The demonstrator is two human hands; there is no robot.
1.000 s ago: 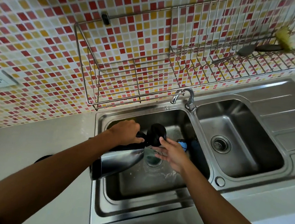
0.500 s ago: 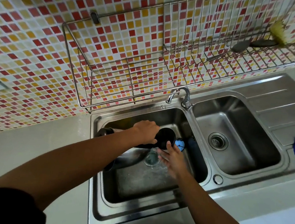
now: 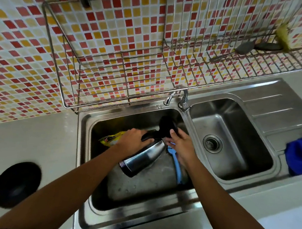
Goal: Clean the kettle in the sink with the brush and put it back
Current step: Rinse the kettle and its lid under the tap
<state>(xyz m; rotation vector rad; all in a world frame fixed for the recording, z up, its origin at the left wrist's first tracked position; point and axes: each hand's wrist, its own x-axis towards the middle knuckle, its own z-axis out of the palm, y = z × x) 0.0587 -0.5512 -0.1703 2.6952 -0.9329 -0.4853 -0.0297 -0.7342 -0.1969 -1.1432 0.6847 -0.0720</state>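
A steel kettle (image 3: 143, 158) with a black handle and an open black lid (image 3: 167, 124) lies tilted on its side in the left basin of the sink (image 3: 84, 145). My left hand (image 3: 132, 141) is wrapped around its black handle. My right hand (image 3: 180, 147) touches the lid and the kettle's mouth with its fingers. A blue brush (image 3: 176, 165) lies in the basin under my right hand and wrist; I cannot tell if the hand grips it.
A yellow packet (image 3: 109, 138) lies at the back left of the basin. The tap (image 3: 176, 98) stands between the two basins. A wire rack (image 3: 113, 79) hangs overhead. The black kettle base (image 3: 16, 183) sits on the left counter, a blue cloth (image 3: 300, 153) on the drainboard.
The kettle has swung so its base points toward me and its lid toward the back. My right hand rose to the lid. The blue brush handle now shows.
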